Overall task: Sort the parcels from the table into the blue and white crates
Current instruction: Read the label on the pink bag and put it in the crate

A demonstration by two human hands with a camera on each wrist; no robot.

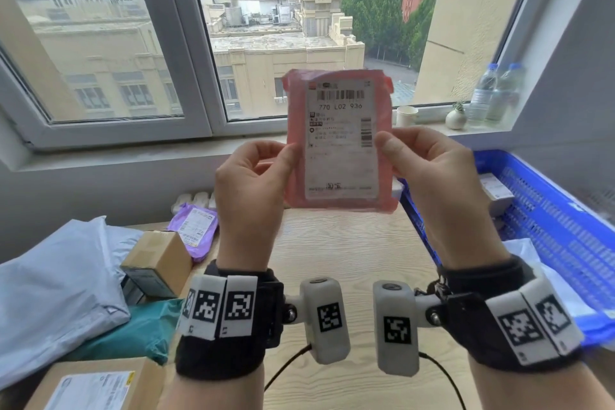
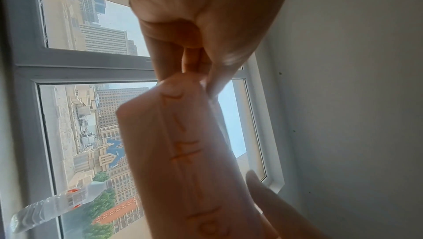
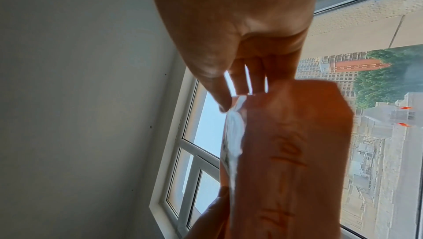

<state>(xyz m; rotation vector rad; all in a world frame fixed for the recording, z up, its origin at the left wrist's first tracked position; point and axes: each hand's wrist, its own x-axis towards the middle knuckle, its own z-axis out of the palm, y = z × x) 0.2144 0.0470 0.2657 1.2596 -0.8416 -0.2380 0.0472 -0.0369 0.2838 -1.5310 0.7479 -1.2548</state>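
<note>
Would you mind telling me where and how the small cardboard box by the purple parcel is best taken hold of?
Probably from above, gripping the small cardboard box across its two long side faces. It sits tilted among the parcels, with a grey mailer close on its left and the purple parcel behind, so the top and the right side facing the bare table look the most open.

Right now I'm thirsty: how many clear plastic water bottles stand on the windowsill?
2. One clear plastic water bottle stands at the windowsill's right end; the second is right beside it, nearer the wall. Others may be hidden.
</note>
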